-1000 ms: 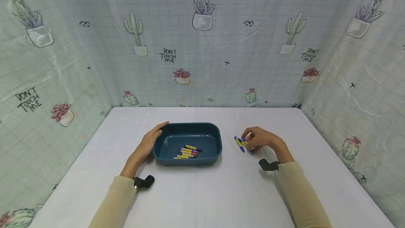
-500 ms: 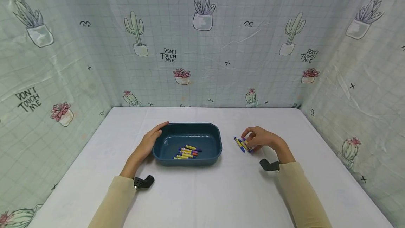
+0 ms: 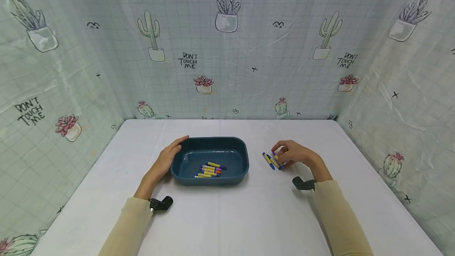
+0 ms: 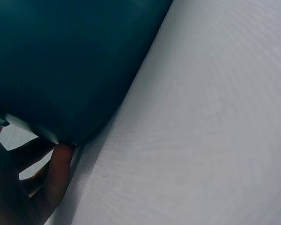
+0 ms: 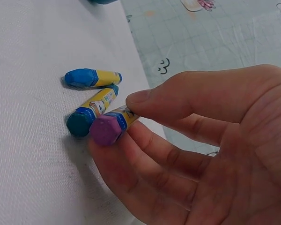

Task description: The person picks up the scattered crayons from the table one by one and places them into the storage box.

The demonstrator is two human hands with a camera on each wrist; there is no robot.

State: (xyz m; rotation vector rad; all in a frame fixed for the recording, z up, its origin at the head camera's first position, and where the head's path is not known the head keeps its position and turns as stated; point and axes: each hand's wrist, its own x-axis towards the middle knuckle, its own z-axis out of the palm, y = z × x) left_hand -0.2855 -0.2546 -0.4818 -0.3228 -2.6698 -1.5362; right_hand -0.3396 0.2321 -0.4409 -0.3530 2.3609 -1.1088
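Note:
My left hand (image 3: 167, 159) holds the left end of a dark blue-green tray (image 3: 213, 156), thumb at its rim and fingers reaching toward the far corner. In the left wrist view, the thumb and fingertips touch the tray's edge. Several yellow-wrapped crayons (image 3: 209, 171) lie inside, near its front wall. To the right of the tray, my right hand (image 3: 293, 153) pinches a purple crayon (image 5: 107, 130) between thumb and fingers, close over the table. Alongside it lie a teal crayon (image 5: 79, 124) and a blue crayon (image 5: 82, 78).
A white cloth (image 3: 220, 220) covers the table. Printed curtains (image 3: 249, 50) with cactus drawings stand behind it and along both sides. Each wrist wears a small black camera, such as the left one (image 3: 161, 204).
My right fingers have shifted slightly on the crayon they pinch, and more of the crayons beside it shows. The left hand and the tray stay in place.

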